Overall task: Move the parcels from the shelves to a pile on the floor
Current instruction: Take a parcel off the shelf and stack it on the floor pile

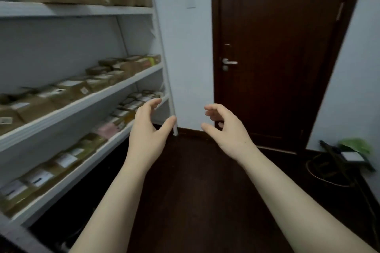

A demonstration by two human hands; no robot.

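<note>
- Dark wood floor (195,181) is seen below two bare forearms raised toward the middle of the frame.
- The left hand (147,129) is held with fingers loosely curled and thumb spread wide; nothing is gripped.
- The right hand (224,129) is held just right of it, apart from it, with fingers loosely hooked toward the thumb; nothing is held.
- The left fingertips are seen in front of the right end of the lowest stocked shelf; whether that shelf is touched cannot be told.
- White shelves (115,86) fill the left half of the frame and slant toward the far corner.
- Brown parcels (72,88) with white labels are lined along three levels: upper left, middle left and lower left. Their details are blurred.
- No parcel is seen on the floor.
- A pale wall (185,47) with a switch (191,3) is seen just past the shelves' far post.
- A dark door (277,47), closed, with a metal handle (230,62), takes up the upper right.
- A green plant (355,145) is seen blurred near the lower right edge, well apart from the hands.
</note>
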